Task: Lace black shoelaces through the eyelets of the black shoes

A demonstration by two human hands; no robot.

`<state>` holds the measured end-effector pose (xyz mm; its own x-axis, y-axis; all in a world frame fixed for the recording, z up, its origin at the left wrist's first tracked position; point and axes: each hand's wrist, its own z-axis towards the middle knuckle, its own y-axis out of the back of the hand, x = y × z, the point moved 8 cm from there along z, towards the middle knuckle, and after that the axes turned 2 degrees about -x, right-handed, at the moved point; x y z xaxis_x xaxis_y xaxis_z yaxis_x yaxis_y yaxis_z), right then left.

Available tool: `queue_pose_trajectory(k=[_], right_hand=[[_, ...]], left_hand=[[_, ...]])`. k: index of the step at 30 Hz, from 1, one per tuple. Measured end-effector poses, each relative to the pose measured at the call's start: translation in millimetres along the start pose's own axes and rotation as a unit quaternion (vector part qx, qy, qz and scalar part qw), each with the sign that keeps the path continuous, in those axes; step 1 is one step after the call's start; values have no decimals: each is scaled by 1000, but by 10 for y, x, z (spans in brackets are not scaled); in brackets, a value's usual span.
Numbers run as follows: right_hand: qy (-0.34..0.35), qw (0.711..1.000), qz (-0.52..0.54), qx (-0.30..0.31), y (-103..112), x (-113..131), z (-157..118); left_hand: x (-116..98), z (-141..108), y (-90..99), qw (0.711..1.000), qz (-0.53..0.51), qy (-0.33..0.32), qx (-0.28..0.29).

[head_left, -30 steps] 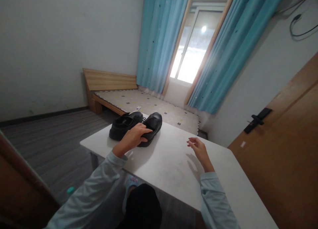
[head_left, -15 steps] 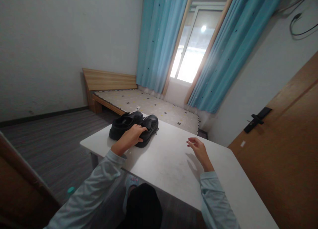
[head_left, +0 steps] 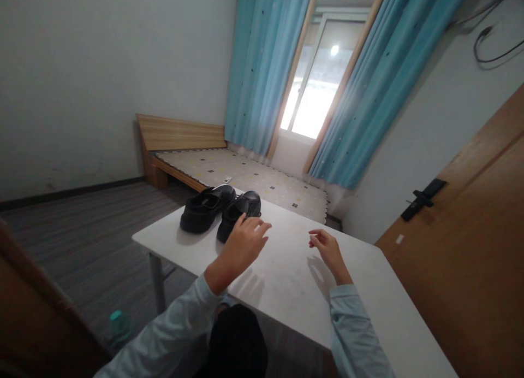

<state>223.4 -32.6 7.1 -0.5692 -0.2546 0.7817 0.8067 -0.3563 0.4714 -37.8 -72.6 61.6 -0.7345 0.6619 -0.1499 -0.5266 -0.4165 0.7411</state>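
In the head view, our left hand [head_left: 242, 247] has just let go of the right shoe [head_left: 250, 202]; it and the left shoe [head_left: 196, 217] now stand unheld, side by side at eleven o'clock on the tabletop [head_left: 290, 296]. Our left grip hovers palm-down, fingers spread; our right hand [head_left: 329, 251], at one o'clock, is loosely curled, holding nothing visible.

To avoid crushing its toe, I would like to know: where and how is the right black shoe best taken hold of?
I would grip the right black shoe by its heel collar, coming from above on the near side. It stands upright, opening up, heel toward the person, so fingers could go inside and thumb behind. The left hand partly hides it.
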Motion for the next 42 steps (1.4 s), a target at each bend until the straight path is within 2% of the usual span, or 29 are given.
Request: queue_pose_trajectory(k=[3, 7, 12, 21, 27, 36, 42], right_hand=[[12, 999, -37, -8, -3, 37, -7], [8, 998, -62, -21, 8, 11, -4], [-20, 999, -40, -20, -7, -67, -7], [-46, 996, -76, -14, -25, -107, -12], [-31, 995, -88, -23, -27, -40, -6], [-26, 996, -86, -11, -62, -43, -8], [-19, 994, -102, 20, -111, -33, -10]], left_hand=[[-260, -151, -216, 998, -44, -36, 41], [-512, -372, -544, 992, -77, -48, 88], [-628, -571, -825, 986, -111, -46, 113], [-583, -585, -854, 984, -138, -25, 109], [-571, -588, -902, 984, -124, -25, 127], [-618, -573, -873, 985, -114, -30, 129], [-621, -567, -844, 984, -117, -26, 130]])
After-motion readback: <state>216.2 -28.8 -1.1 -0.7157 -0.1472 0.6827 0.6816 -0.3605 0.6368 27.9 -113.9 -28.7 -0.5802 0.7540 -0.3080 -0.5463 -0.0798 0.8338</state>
